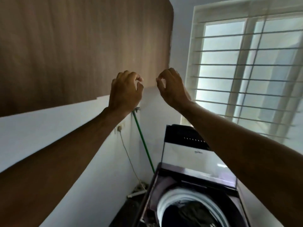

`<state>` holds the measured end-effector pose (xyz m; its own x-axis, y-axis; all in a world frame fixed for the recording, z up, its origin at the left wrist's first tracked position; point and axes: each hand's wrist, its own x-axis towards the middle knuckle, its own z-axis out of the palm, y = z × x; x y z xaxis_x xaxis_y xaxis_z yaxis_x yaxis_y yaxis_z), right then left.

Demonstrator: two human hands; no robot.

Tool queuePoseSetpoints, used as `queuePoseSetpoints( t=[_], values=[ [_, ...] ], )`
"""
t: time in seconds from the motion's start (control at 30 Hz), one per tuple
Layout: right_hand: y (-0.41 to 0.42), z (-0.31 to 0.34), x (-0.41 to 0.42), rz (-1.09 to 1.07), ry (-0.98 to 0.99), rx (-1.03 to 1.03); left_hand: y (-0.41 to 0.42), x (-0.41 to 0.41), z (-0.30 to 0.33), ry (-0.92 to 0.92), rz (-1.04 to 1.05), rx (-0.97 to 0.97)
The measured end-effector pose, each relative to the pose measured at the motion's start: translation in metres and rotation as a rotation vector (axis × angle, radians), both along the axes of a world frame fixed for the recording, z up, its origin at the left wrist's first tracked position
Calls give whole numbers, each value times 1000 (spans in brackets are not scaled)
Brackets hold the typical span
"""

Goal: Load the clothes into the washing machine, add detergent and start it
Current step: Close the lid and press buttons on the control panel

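Clothes in one washing machine

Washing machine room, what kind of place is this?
Probably a home laundry corner. An open washing machine holds dark clothes, a green hose runs down the wall, and a barred window lets in light.

The cabinet is brown with streaked wood grain; under it the wall is white. Left of the washing machine, dark purplish with a white drum rim, runs a green hose; dark clothes lie inside
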<state>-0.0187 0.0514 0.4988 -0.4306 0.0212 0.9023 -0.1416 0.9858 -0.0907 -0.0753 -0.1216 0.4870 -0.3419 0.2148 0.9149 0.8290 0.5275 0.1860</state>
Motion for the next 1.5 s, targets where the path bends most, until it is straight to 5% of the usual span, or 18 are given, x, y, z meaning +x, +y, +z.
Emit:
queuePoseSetpoints(
  t=[0.43, 1.23, 1.5],
  values=[
    [139, -68, 71, -263, -95, -41, 156, 12, -61, -212, -397, -154],
    [331, -178, 31, -394, -609, -293, 351, -58, -161, -585, -421, -593],
    [364, -201, -16, -406, -771, -339, 409, -92, -184, -576, -423, -718]
  ],
)
